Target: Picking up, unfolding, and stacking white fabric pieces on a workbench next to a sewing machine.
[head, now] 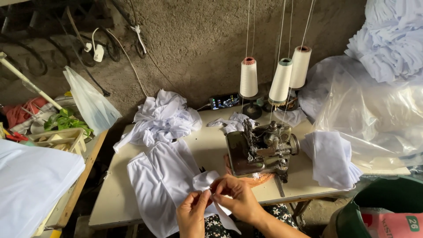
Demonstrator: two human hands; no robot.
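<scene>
**Inspector:** What is the person holding?

**Onlooker:** Both hands are working a small white cloth piece (pixel 206 180) just above the near edge of the counter (pixel 211 145), in front of the sewing machine (pixel 261 152). The left hand (pixel 192 215) is pinching its lower edge between thumb and fingers; the right hand (pixel 235 197) is closing its fingertips on the top fold. Each grip is shut on the cloth, nearly flat.

**Inspector:** How is it likely to handle?

**Onlooker:** I am judging it light, soft and limp; it is drooping wherever it is unsupported. It looks thin and possibly slippery, so holding at the edges or corners, as now, seems best.

**Inspector:** Anything beside it?

**Onlooker:** A larger white garment (pixel 161 180) is lying flat to the left, touching the piece.
</scene>
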